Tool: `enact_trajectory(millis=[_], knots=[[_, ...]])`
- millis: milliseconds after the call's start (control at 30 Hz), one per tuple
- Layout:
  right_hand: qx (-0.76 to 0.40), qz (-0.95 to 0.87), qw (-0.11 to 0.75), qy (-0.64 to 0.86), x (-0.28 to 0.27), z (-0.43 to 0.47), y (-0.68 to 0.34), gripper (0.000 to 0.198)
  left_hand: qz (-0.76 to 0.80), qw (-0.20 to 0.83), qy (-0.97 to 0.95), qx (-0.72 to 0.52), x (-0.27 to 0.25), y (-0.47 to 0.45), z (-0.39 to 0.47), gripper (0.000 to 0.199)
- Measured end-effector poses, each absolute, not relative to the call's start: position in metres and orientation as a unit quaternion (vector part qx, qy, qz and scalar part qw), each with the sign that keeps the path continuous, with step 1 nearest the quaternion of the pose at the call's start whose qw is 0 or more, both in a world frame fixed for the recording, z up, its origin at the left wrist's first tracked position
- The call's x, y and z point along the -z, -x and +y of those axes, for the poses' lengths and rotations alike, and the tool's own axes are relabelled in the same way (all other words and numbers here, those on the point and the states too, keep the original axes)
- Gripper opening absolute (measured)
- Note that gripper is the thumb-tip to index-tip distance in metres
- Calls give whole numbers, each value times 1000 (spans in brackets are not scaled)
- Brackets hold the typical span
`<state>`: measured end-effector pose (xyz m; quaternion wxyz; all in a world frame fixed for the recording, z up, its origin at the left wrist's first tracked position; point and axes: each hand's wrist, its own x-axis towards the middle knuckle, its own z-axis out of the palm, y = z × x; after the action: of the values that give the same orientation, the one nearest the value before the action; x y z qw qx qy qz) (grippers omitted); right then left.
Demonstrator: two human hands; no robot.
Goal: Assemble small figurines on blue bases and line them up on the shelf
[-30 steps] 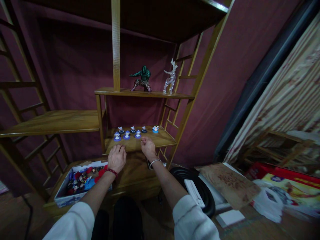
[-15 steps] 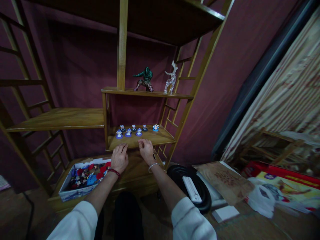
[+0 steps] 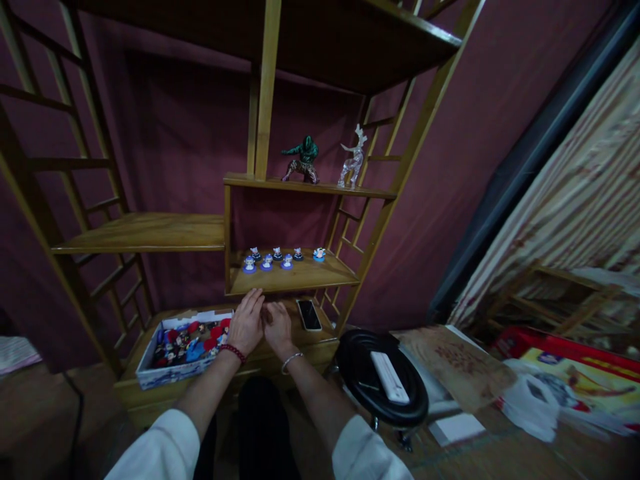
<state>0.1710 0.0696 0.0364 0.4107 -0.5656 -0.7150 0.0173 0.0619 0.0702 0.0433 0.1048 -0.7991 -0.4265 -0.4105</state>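
Observation:
My left hand [image 3: 248,325] and my right hand [image 3: 279,327] are close together, fingertips almost touching, just below the front edge of the small shelf [image 3: 300,280]. The fingers of both are bent and drawn together; whatever is between them, if anything, is hidden. On that shelf several small figurines stand in two rows: purple-based ones such as this figurine [image 3: 267,263] in front, dark-based ones such as this figurine [image 3: 277,254] behind. A blue-based figurine [image 3: 319,255] stands apart at the right. Left of my left hand, a cardboard box [image 3: 165,381] holds many mixed figurines.
A phone [image 3: 309,315] lies on the lower board right of my hands. Above stand a green-topped crouching statuette [image 3: 303,160] and a clear deer ornament [image 3: 353,160]. A black round stool [image 3: 357,373] bearing a white bar-shaped item [image 3: 389,378] is at the right.
My right hand has come down and left from the shelf's front edge toward my left hand. The view has shifted, and the phone now shows. The figurines on the shelf stay as they were.

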Motion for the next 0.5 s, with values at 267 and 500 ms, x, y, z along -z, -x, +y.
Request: enact_trajectory(millis=[267,500], knots=[[-93,-715,404,562,-5,62,-141,20,-446,91,803,384,-10,-38,59,44],[-144,-727,382,553,22,65,-116,26,-538,16,786,303,18,-16,55,41]])
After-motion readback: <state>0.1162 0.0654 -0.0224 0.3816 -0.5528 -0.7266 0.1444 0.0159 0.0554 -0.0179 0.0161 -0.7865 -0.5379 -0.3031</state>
